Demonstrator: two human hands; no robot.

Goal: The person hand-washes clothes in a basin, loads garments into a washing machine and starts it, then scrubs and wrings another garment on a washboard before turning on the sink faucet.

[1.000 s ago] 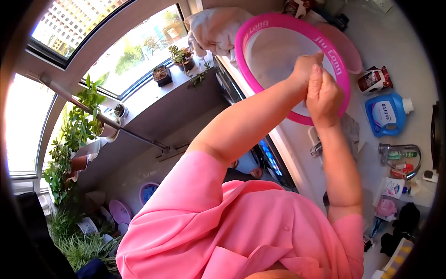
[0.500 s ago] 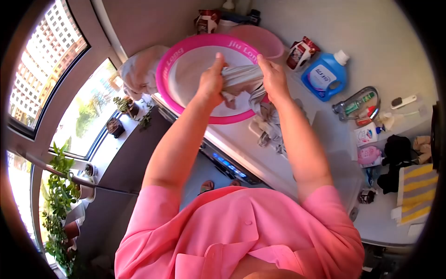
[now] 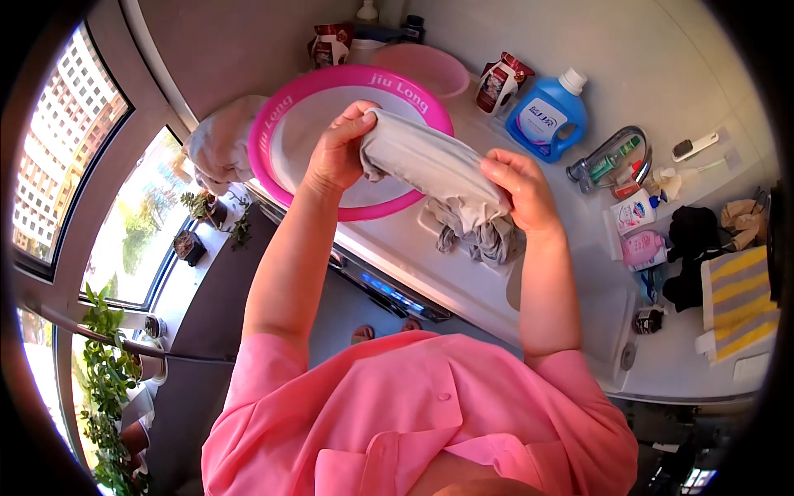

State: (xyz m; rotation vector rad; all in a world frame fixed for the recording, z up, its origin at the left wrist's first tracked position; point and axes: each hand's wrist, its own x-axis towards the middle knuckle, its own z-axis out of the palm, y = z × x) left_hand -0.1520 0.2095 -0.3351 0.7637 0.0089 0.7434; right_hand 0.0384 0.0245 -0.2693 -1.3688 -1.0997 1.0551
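Between my two hands a light grey piece of cloth (image 3: 430, 157) is stretched, its kind of garment hard to make out. My left hand (image 3: 341, 150) pinches one end over the basin, thumb on top. At the other end, my right hand (image 3: 523, 192) grips the edge. Below it, the bunched rest of the cloth hangs to the white counter (image 3: 413, 240). A pink-rimmed basin (image 3: 263, 157) with a pale inside stands behind and left of the cloth.
A blue detergent bottle (image 3: 546, 120) and a red-brown pouch (image 3: 502, 81) stand behind my right hand. Rightward are a faucet (image 3: 583, 175), a lotion bottle (image 3: 635, 212) and a striped towel (image 3: 738, 302). Potted plants (image 3: 106, 372) line the window; a pale cloth bundle (image 3: 222, 145) lies left of the basin.
My hands have moved apart, spreading the gathered cloth into a wide, flat band. My right hand has come lower and to the right. The view has shifted slightly.
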